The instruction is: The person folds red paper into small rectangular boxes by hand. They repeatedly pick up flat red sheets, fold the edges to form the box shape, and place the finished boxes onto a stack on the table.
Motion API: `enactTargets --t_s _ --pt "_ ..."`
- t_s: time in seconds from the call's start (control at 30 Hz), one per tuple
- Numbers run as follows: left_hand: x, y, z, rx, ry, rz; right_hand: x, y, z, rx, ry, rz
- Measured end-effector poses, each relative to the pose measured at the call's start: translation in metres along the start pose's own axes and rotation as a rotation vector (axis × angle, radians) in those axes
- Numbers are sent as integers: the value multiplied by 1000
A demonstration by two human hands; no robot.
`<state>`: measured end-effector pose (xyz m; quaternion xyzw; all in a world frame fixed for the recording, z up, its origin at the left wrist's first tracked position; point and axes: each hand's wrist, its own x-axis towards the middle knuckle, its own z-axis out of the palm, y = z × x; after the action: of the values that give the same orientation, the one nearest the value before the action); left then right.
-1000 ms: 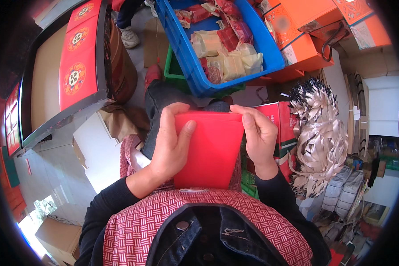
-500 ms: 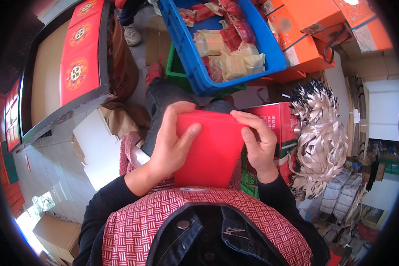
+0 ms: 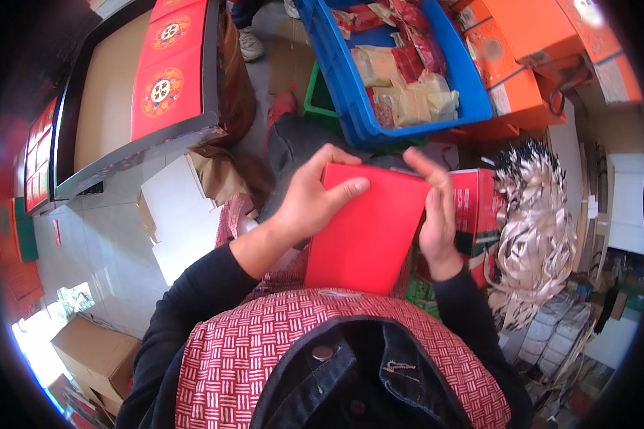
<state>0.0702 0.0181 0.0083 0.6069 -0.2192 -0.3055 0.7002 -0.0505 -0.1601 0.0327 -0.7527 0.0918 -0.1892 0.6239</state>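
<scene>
Red box (image 3: 368, 236), gripped by left hand (image 3: 320, 196); right hand (image 3: 440, 214) unclenched alongside; shape apparently being squared, steady hold needed next

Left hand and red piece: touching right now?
Touching. The head view shows the left hand at the red piece, thumb lying over its face near the upper left corner.

We have loosened our right hand (image 3: 441, 211) from the top right corner of the flat red piece (image 3: 368, 232): fingers that were bent at that corner now reach up past the edge, blurred. We have turned the piece slightly clockwise, so its top edge slopes down to the right. The blue crate (image 3: 360, 123) now sits farther right in our view.
</scene>
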Motion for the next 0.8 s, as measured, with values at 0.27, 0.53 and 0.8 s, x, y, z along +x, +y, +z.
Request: enactTargets --t_s 0.27,0.53,0.8 --pt "13 15 -4 -385 -20 -232 38 -9 -38 -952 -131 -831" --pt "-1 64 -32 -681 -62 -441 44 -42 -10 -327 -375 -467" --pt "-28 61 -35 143 389 304 27 -39 65 552 -247 237"
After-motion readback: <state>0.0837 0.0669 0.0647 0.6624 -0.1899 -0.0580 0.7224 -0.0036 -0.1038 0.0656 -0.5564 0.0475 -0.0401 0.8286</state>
